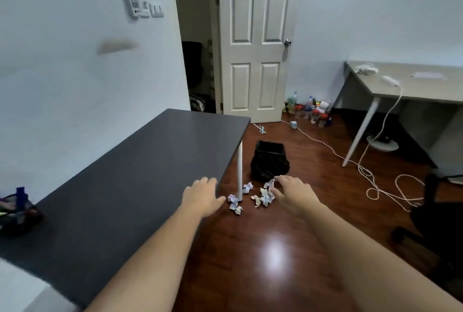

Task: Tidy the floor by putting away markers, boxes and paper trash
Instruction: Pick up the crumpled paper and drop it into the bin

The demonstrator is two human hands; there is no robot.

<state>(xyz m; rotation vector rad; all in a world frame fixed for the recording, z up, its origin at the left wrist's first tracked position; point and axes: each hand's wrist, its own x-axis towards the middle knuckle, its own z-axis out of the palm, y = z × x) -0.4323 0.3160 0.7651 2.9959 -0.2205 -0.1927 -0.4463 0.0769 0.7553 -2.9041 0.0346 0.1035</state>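
Our right hand [292, 194] has its fingers loosely spread and empty, in line with the crumpled paper scraps [263, 195] on the wood floor beside the black bin [270, 161]. Our left hand [201, 195], also open, hovers by the dark table's corner [225, 136]. We judge paper collection is starting; next we stoop, pinch a scrap, and drop it in.

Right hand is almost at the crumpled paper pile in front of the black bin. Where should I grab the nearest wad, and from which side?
Take the wad across its bulging middle, coming down from above and slightly from its right, where the right hand already reaches with fingers spread. It is loose and irregular with no edge to pinch, so probably a whole-hand scoop. The black bin stands just behind it.
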